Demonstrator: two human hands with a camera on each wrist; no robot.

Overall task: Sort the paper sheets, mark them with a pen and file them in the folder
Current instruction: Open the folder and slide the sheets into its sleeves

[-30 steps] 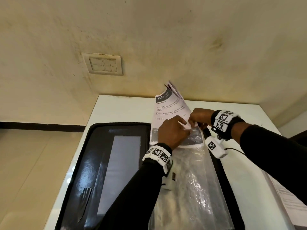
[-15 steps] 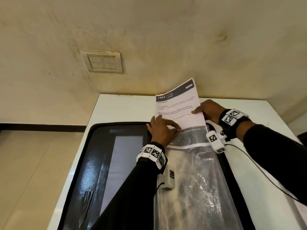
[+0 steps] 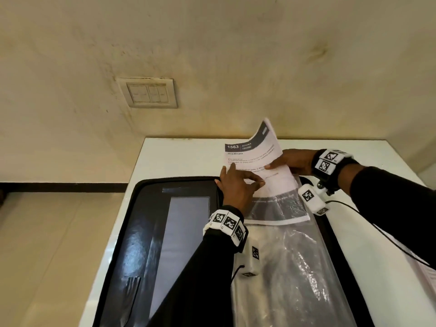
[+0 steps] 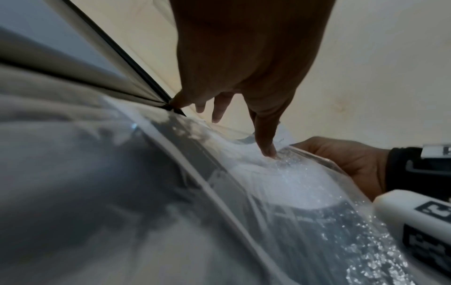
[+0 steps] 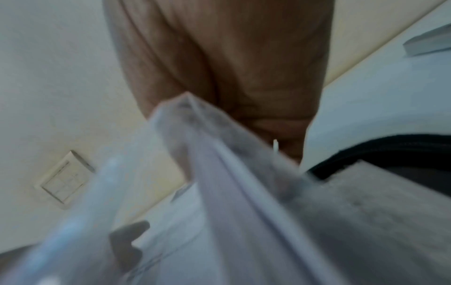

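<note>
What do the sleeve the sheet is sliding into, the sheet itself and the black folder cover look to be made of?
Sleeve: thin clear plastic film, glossy; it crinkles and glints, and the sheet's lower end shows through it.
Sheet: plain matte white paper with black print; its free corner curls up.
Folder cover: black and smooth, with soft reflections and a zip edge; likely plastic or faux leather, uncertain.

Black folder (image 3: pixel 146 232), white dark-bannered sheet (image 3: pixel 254 161)
</note>
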